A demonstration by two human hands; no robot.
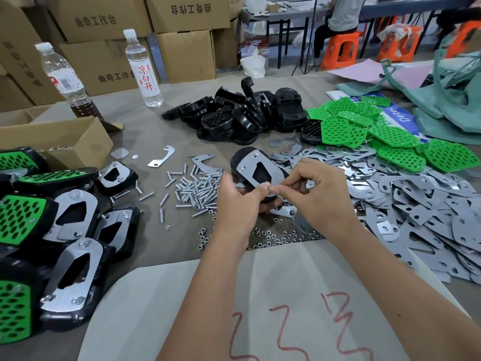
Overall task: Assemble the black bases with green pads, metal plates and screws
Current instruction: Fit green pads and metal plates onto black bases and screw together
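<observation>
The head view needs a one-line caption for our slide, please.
Both hands, left and right, hold a black base with metal plates on it, above loose screws.

Hands at a black base over the table

The left hand (235,201) holds the black base (256,173) with its metal plate (260,169) up; the right hand (316,188) pinches at its near edge.

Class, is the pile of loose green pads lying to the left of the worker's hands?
No: the loose green pads lie right of both hands.

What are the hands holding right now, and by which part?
The left hand grips the black base at its near end, metal plate up. The right hand pinches something small at that end; what cannot be told.
</observation>
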